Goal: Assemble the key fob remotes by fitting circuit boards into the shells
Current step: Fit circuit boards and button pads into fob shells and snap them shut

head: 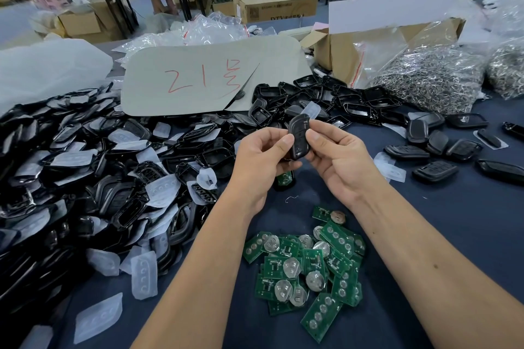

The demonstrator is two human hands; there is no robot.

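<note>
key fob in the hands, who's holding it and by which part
Both hands hold one black key fob above the table. The left hand pinches its left edge, and the right hand pinches its right edge, fingertips near the top.

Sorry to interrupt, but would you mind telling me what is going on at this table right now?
A person is putting key fob remotes together by hand. Both the left hand and the right hand pinch one black key fob above the dark table. A pile of green circuit boards lies just in front of them, a big heap of black shells and clear button pads spreads to the left, and several closed fobs sit to the right.
</note>
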